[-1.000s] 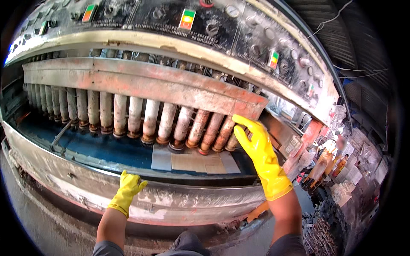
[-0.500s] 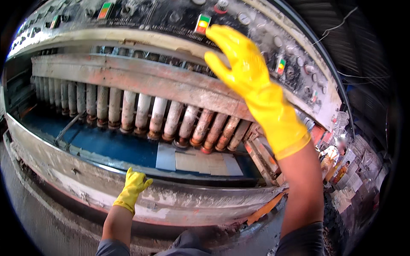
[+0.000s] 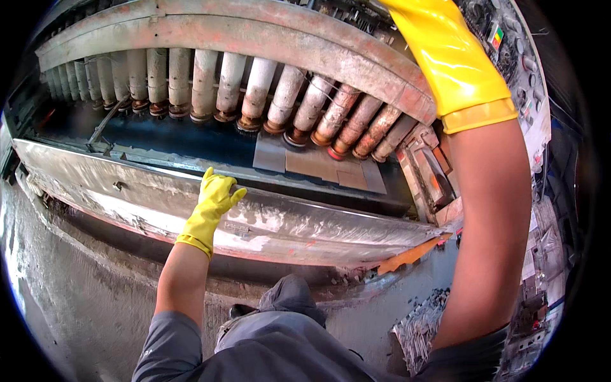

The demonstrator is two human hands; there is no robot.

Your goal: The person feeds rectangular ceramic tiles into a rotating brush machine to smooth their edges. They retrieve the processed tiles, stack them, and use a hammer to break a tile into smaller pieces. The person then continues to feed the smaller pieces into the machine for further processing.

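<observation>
My left hand (image 3: 217, 198), in a yellow rubber glove, hooks its fingers over the metal rim (image 3: 299, 205) along the front of a large machine, with the thumb sticking out to the right. Up at the top right, my right hand (image 3: 445, 54), gloved the same way, reaches toward the upper part of the machine; its fingers lie beyond the picture's edge. Inside the machine, flat grey and beige slabs (image 3: 313, 168) rest on a dark blue bed (image 3: 191, 144). A row of upright, dirty cylinders (image 3: 256, 89) stands above and behind them.
A long, worn metal beam (image 3: 254, 30) crosses above the cylinders. A control panel with a green-and-red switch (image 3: 496, 37) sits at the upper right. An orange-brown flat piece (image 3: 412, 254) lies by the machine's lower right corner, near a pile of rubble (image 3: 423, 325) on the floor.
The view has tilted down, so most of the control panel has left it. My right hand has gone up past the top edge. My left hand stays on the rim.
</observation>
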